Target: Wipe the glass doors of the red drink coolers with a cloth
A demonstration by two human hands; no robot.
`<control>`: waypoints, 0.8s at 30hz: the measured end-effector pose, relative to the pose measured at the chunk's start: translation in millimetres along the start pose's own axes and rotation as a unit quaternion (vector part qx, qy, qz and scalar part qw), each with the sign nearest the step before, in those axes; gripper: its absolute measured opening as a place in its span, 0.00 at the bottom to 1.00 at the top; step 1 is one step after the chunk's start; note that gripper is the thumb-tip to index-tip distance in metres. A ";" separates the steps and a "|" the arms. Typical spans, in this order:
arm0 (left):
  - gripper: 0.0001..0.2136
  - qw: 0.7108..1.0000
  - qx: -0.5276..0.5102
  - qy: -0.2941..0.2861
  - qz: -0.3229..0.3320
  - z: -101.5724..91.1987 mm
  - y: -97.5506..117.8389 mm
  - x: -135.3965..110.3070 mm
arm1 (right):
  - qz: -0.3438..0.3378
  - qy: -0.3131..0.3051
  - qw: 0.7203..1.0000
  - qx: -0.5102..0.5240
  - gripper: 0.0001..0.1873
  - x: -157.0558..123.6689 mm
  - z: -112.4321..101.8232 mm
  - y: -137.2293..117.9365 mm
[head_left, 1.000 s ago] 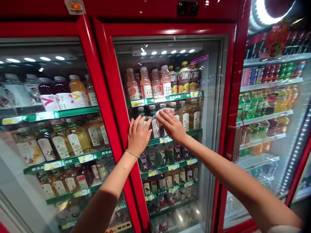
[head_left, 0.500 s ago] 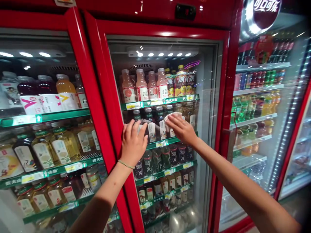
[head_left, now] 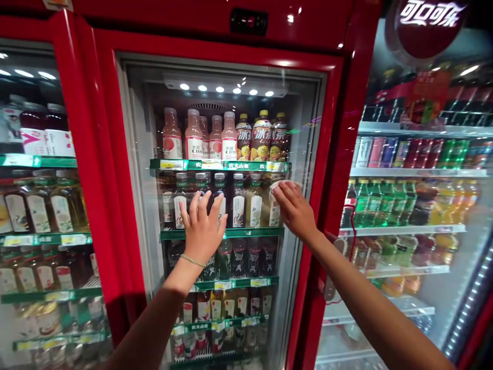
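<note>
The glass door of a red-framed drinks fridge stands closed in front of me. My left hand is open, its fingers spread over the left part of the glass at the height of the second shelf; whether its palm touches I cannot tell. Toward the right edge of the pane, my right hand presses a white cloth against the glass. Most of the cloth is hidden under the fingers, so it could also be a folded wipe. Bottles of pink drink show behind the pane on the top shelf.
A red door frame parts this fridge from another one on the left. On the right, a lit fridge holds cans and bottles. A dark handle sits near my right forearm. Above the door is a small display.
My view has turned to the right and squared up to the door. The right hand with the cloth has slid rightward over the glass. My left hand has shifted from the frame side onto the pane.
</note>
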State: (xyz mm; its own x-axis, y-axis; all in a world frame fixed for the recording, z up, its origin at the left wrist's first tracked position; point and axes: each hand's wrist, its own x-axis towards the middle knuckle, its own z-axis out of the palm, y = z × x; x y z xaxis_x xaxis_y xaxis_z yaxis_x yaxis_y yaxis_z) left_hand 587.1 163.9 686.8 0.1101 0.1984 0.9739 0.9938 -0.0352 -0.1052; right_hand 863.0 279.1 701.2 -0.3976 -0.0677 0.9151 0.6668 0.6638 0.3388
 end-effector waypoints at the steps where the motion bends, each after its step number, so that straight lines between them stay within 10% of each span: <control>1: 0.25 1.000 0.007 0.005 0.006 4.6 -0.9 0.1 | 0.030 0.022 0.999 -0.003 0.38 1.2 -0.3 3.1; 8: 0.32 0.995 0.013 0.070 0.065 38.0 -21.0 -7.7 | -0.023 -0.026 0.999 -0.004 0.38 -21.4 -0.8 -1.5; 12: 0.33 0.996 -0.028 0.070 0.055 41.8 -21.9 -11.7 | 0.096 0.039 0.993 -0.060 0.37 -32.6 -10.6 15.4; 19: 0.32 0.994 -0.043 0.079 0.065 39.3 -19.7 -9.7 | 0.164 0.049 0.985 -0.028 0.39 -22.4 31.4 -62.2; 24: 0.26 0.991 -0.073 0.037 0.108 23.5 -41.2 -17.8 | 0.147 0.049 0.988 -0.008 0.37 14.6 38.0 -66.1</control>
State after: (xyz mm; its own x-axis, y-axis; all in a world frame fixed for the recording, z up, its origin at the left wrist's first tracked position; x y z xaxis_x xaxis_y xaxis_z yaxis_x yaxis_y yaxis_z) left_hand 544.5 184.8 669.0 0.3143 0.0991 0.9441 0.9336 -0.2123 -0.2885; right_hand 789.2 262.6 683.9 -0.1228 0.0534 0.9910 0.7539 0.6544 0.0582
